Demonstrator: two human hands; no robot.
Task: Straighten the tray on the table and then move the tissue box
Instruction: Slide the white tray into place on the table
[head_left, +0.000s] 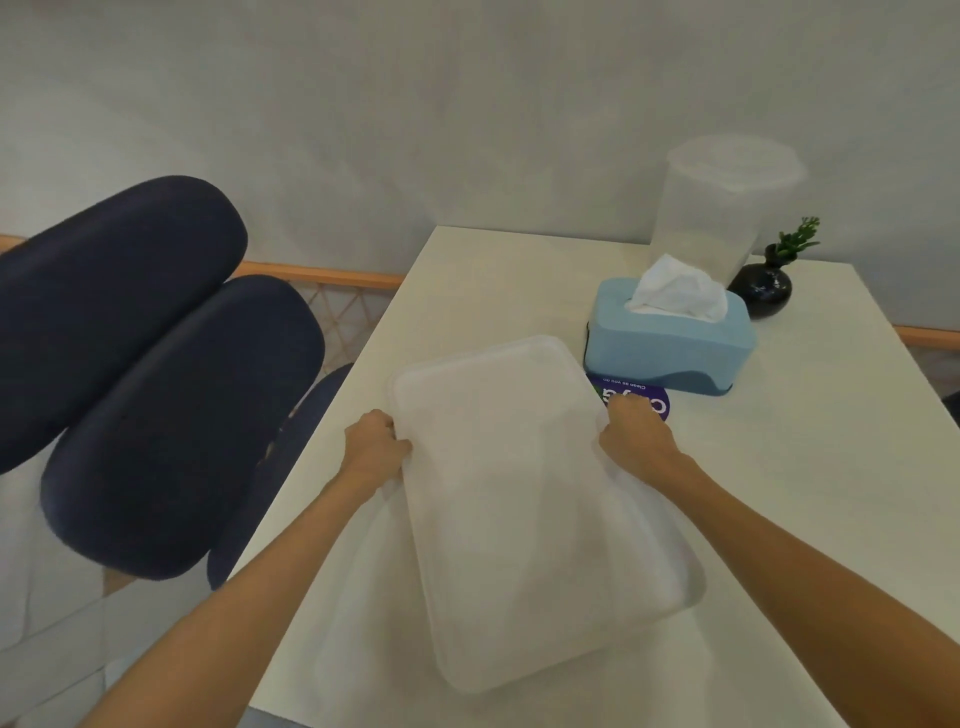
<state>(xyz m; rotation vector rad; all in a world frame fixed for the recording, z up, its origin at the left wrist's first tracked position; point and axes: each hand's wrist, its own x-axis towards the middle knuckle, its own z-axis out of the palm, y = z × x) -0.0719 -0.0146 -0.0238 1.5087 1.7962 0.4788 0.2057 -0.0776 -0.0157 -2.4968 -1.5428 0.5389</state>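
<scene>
A white rectangular tray (524, 499) lies on the white table (831, 467), skewed so its far end leans left. My left hand (376, 447) grips the tray's left long edge near the far end. My right hand (636, 441) grips the opposite long edge. A light blue tissue box (670, 343) with a white tissue sticking up stands just beyond the tray's far right corner, apart from both hands.
A purple round sticker (639, 397) lies on the table between tray and tissue box. A clear plastic container (717, 208) and a small black vase with a green plant (766, 288) stand at the back. Dark blue chairs (156, 405) sit left of the table.
</scene>
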